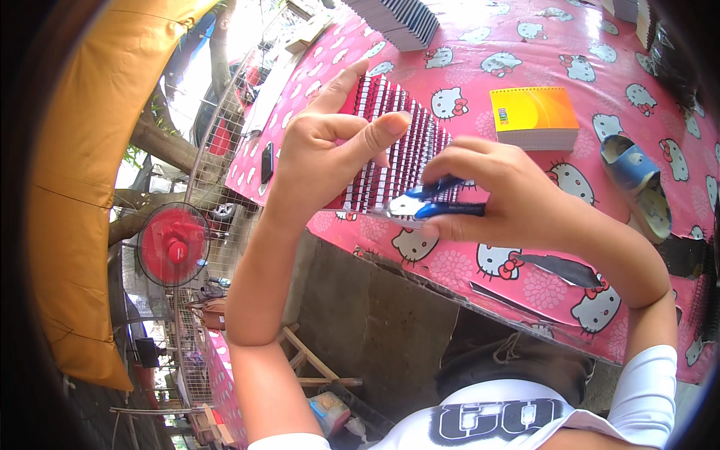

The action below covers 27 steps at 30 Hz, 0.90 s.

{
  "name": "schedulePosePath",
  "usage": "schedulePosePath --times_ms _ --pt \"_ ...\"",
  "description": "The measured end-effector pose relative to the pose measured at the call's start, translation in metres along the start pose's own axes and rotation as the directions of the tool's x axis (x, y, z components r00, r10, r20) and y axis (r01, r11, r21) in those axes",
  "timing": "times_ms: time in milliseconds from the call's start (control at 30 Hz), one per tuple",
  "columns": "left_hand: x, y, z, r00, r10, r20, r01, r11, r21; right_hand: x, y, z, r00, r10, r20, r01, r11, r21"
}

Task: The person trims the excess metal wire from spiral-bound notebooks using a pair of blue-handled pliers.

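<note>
"Head view, and we're right over the action: the right grip is clamped round blue-handled pliers, thumb underneath, fingers curled over the top!"

"And just left of that grip sits the pliers' silvery nose, right at the near end of the stack of wire-bound books. Is it biting on anything?"

"Can't tell from where I'm standing. The stack itself lies between the two hands, rows of binding wire showing, a flash of red cover on its left side."

"Now the left grip, what's that up to?"

"Draped against the stack's left side! Index finger stretched away along it, thumb reaching across the wires, the two well apart. Whether it's clamped on the books, I can't tell."

"Look around, then. Beyond the right grip, a yellow-covered pad on the pink counter!"

"And out to the right of that same grip, a blue sandal, lying right there on the cat-face print. Well beyond both grips, a second stack of books."

"Over on the left grip's outer side, lower down, a red fan beside the wire mesh!"
</note>
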<state>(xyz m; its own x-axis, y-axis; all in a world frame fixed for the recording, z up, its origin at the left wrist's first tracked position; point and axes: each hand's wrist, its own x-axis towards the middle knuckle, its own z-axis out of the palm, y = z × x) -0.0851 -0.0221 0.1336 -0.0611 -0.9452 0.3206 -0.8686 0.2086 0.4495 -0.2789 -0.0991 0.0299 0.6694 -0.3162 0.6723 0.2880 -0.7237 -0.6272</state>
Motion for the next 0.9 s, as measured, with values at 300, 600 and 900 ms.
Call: schedulePosePath --times_ms 300,600,900 --pt "0.001 0.003 0.002 1.0 -0.031 -0.003 0.031 0.999 -0.045 0.006 -0.009 0.004 1.0 -0.006 -0.008 0.005 0.99 -0.138" --pt "0.002 0.004 0.002 0.999 -0.035 0.024 0.035 0.999 -0.004 0.007 -0.007 0.008 0.974 -0.185 -0.129 0.134 0.936 -0.325" --pt "0.002 -0.001 0.003 0.998 0.038 0.05 -0.044 0.993 0.109 0.003 -0.01 -0.002 0.956 0.269 0.119 -0.275 0.961 0.036"
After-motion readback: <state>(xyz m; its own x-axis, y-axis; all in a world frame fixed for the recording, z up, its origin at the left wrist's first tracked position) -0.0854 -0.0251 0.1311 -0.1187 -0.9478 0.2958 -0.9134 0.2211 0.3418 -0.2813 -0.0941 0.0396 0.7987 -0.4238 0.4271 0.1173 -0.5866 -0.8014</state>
